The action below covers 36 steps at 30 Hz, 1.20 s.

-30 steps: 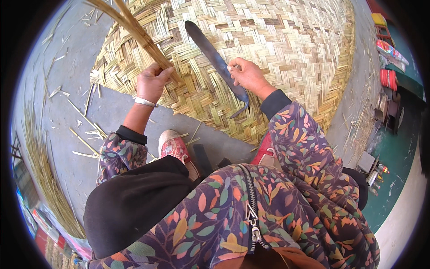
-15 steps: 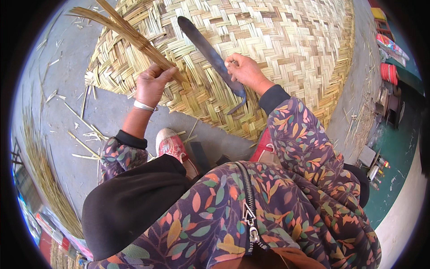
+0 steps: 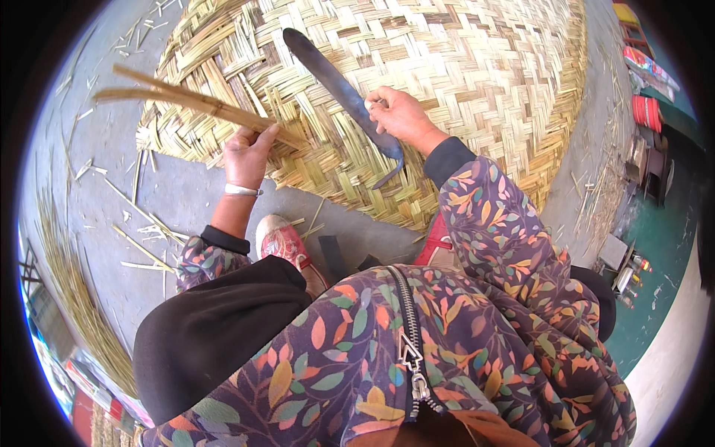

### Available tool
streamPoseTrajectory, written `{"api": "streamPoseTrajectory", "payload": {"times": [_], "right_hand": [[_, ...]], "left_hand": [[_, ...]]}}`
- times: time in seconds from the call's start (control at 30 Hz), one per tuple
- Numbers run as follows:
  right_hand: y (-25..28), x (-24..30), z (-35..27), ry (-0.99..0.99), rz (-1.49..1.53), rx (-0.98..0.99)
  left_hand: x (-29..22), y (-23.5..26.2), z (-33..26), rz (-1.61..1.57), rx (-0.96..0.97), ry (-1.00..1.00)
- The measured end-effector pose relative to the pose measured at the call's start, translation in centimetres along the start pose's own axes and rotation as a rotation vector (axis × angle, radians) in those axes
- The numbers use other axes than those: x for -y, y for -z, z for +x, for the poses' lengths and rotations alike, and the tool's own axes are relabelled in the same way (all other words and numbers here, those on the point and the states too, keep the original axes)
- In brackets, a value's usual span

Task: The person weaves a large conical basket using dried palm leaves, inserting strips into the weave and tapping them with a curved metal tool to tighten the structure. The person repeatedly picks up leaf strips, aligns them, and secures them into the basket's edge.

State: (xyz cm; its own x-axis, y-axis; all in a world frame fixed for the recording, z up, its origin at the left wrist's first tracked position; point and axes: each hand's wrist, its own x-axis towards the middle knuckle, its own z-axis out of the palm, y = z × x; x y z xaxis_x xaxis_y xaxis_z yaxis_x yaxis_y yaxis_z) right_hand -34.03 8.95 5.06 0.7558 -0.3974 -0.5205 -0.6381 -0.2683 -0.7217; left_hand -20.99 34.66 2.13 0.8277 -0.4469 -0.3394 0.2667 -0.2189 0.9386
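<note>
Your right hand (image 3: 398, 115) closes its grip on the handle of a long dark curved-tip machete (image 3: 339, 88), blade slanting up and left over the large woven pale bamboo mat (image 3: 477, 67). Your left hand (image 3: 247, 153) clamps a bundle of long tan bamboo strips (image 3: 186, 103), its long axis running out leftward, just left of the blade. Loose splinters litter the grey concrete floor (image 3: 112, 201).
</note>
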Motion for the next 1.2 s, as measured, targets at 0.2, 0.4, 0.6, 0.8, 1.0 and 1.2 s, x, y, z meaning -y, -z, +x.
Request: {"api": "streamPoseTrajectory", "payload": {"times": [0.2,0.4,0.6,0.8,1.0,1.2], "right_hand": [[-0.3,0.2,-0.1,-0.004,0.018,-0.007],[-0.2,0.4,-0.1,-0.010,-0.006,0.042],[-0.5,-0.3,0.2,0.037,0.016,0.004],[-0.7,-0.3,0.4,-0.005,0.007,-0.001],[-0.7,-0.1,0.2,0.002,0.016,0.002],[-0.4,0.1,0.1,-0.002,0.033,0.002]], "left_hand": [[0.8,0.6,-0.8,-0.029,-0.080,0.015],[0.4,0.2,-0.5,0.219,-0.107,-0.034],[-0.6,-0.7,-1.7,0.153,-0.122,-0.049],[-2.4,0.1,0.1,0.395,0.157,-0.163],[-2.8,0.1,4.0,0.296,0.393,0.080],[-3.0,-0.2,5.2,0.317,0.450,0.217]]}}
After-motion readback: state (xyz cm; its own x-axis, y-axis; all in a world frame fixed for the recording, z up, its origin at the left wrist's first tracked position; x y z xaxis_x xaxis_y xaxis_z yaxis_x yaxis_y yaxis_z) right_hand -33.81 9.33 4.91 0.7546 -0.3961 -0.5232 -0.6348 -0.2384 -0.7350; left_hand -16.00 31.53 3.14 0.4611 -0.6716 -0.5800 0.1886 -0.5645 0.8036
